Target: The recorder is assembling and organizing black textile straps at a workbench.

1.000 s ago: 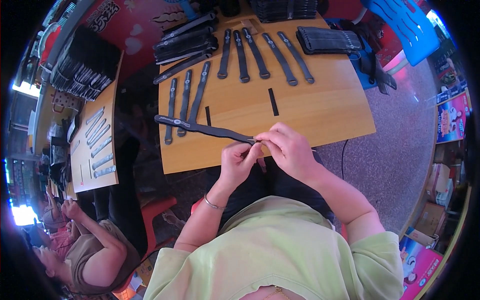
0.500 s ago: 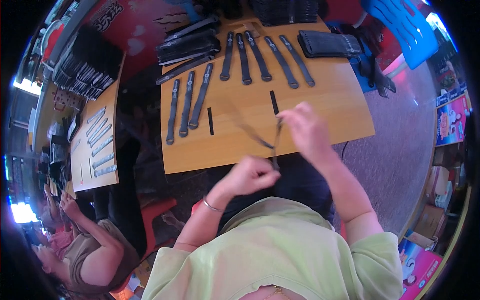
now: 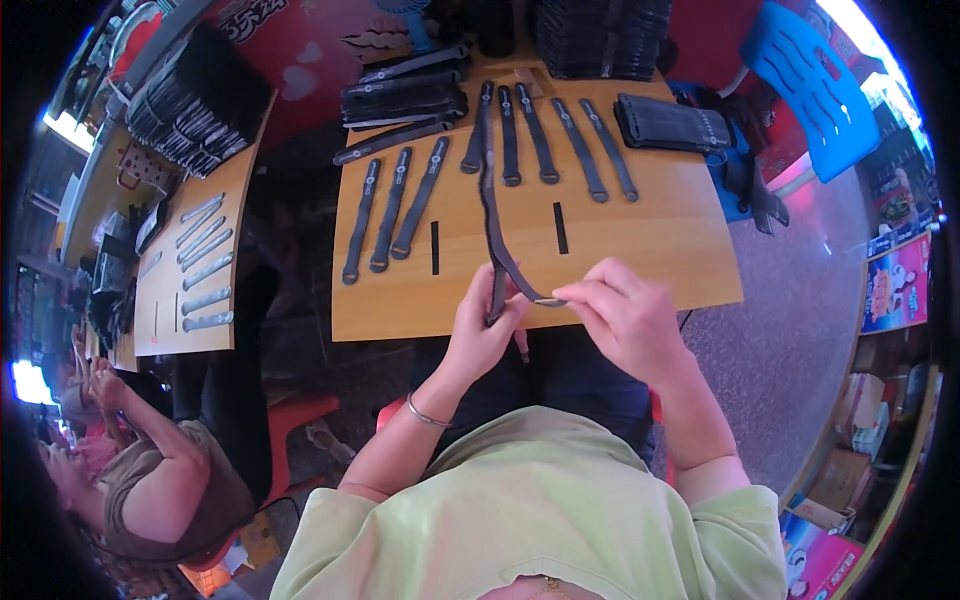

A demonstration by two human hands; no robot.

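Just over the table's near edge, my left hand (image 3: 478, 333) grips a long dark grey strap (image 3: 491, 215), part of which hangs down from the fingers. The strap's long part reaches away over the table. My right hand (image 3: 628, 322) pinches one end of the strap, where a yellowish edge shows by the fingertips. Beyond, several similar straps (image 3: 364, 222) with rounded ends lie spread in a row across the wooden table (image 3: 640, 255). A short black strip (image 3: 435, 248) and another black strip (image 3: 561, 228) show on the tabletop nearer to my hands.
Dark strap bundles (image 3: 405, 100) are piled at the table's back left, a tall dark stack (image 3: 603, 40) behind, and a black bundle (image 3: 672, 123) at back right. A blue chair (image 3: 815, 95) stands at right. Another person (image 3: 165, 470) sits by a second table (image 3: 200, 290) at left.
My right hand has moved down, and my left hand has turned and opened its grip somewhat. The strap, blurred before, now stretches away over the table. The view has shifted slightly.
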